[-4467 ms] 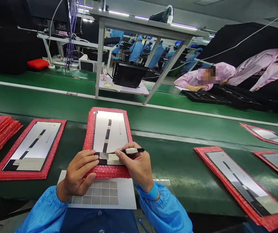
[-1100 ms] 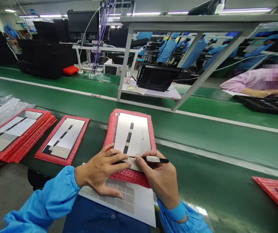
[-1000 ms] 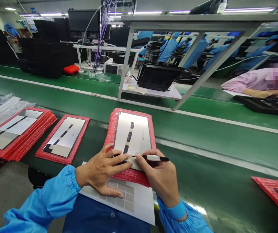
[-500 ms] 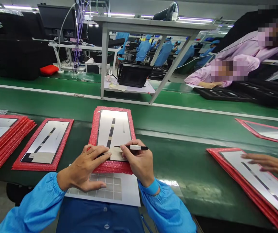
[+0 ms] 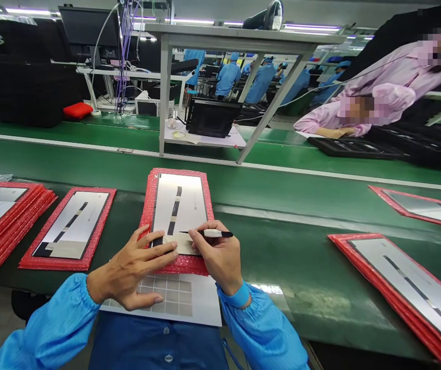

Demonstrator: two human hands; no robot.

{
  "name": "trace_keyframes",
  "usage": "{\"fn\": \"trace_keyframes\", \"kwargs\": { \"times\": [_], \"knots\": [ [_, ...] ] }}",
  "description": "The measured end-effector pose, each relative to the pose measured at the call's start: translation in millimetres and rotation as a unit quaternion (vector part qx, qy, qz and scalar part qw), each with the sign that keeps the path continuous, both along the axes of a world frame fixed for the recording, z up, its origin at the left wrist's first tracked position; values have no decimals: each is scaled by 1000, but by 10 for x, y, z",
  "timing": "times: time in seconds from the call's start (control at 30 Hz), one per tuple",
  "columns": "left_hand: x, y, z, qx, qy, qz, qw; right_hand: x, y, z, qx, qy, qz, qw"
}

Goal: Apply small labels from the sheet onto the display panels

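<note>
Panel (image 5: 200,194) lay face-up on red bubble-wrap stack (image 5: 147,208), centre bench. Left hand (image 5: 128,270) spread open, gripped nothing visible; fingertips on near-left corner, likely to steady it. Right hand (image 5: 222,254) closed in pinch on thin tool (image 5: 215,233), tip low over panel, presumably for fine control; tip contact unclear. Fingers hid parts of near edge. Gridded sheet (image 5: 204,303) lay nearer body, partly beneath left hand. Wrapped panel (image 5: 89,213) lay to left, well apart.

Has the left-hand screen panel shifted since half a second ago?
No. The left-hand screen panel lies in the same place against the white rail beyond it.
</note>
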State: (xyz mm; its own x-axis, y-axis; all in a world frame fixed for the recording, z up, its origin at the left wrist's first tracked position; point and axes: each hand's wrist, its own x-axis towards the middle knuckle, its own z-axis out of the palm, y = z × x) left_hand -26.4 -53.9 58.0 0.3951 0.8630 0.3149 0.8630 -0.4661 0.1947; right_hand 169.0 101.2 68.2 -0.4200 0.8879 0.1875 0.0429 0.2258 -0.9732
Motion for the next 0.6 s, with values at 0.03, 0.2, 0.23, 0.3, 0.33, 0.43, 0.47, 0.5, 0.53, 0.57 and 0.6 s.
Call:
{"fn": "trace_keyframes", "kwargs": {
  "times": [0.03,0.2,0.23,0.3,0.33,0.43,0.47,0.5,0.53,0.57,0.6],
  "knots": [
    [-12,-11,-13,1,-14,0,1000,1,2,-7,3,-1,0,1000],
    [-55,-65,-74,-10,-79,8,997,7,6,-21,10,-6,0,1000],
    [-60,-70,-84,-10,-89,11,996,7,6,-19,10,-8,0,1000],
    [-69,-71,-100,-4,-105,16,994,5,2,-11,8,-9,-1,1000],
    [-71,-67,-106,2,-107,14,994,4,0,-5,5,-8,-2,1000],
    [-71,-48,-112,19,-96,6,995,-2,-10,16,-4,4,-1,1000],
    [-69,-42,-110,22,-90,5,996,-4,-14,24,-7,8,1,1000],
    [-65,-37,-105,24,-83,6,996,-5,-18,32,-9,10,2,1000],
    [-58,-33,-98,24,-73,8,997,-5,-22,39,-9,11,4,1000],
    [-49,-28,-90,22,-59,11,998,-5,-26,45,-8,10,5,1000],
    [-36,-22,-79,19,-43,15,999,-4,-30,50,-7,10,5,1000]
  ]
}}
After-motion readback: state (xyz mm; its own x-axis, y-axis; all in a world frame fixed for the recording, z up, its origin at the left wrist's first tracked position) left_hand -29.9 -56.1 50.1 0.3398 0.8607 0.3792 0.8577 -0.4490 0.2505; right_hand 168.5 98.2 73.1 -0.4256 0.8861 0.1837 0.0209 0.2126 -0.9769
